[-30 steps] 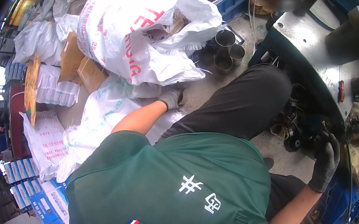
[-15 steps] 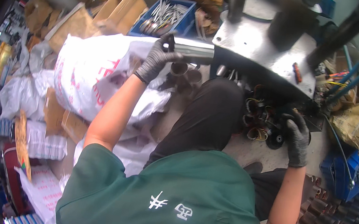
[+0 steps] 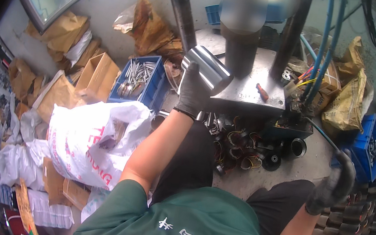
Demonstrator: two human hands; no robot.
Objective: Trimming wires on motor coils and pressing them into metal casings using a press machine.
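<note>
My gloved left hand [image 3: 193, 89] is closed on a shiny metal cylinder [image 3: 210, 70], held tilted at the front left corner of a press plate [image 3: 249, 95]. The thumb lies along its side; its far fingers are hidden. A thick dark ram [image 3: 241, 48] stands over the plate between two columns. On the plate rests a small orange-red object [image 3: 262, 92]. My gloved right hand [image 3: 335, 184] is out to the right, beside stacked metal cylinders [image 3: 351, 222]. Motion smears its fingers, and nothing can be made out in it.
Below the press lie several wound motor cores with wires [image 3: 241, 146], a black round part [image 3: 271, 161] and a metal ring [image 3: 297, 147]. A white sack [image 3: 83, 141] and a blue crate of metal pieces [image 3: 154, 81] stand left. Another blue crate [image 3: 362, 142] and hoses [image 3: 326, 55] are right.
My left hand has carried the metal cylinder to the press plate's front left corner. My right hand has left the wound parts under the press and moved right. The view has tilted up.
</note>
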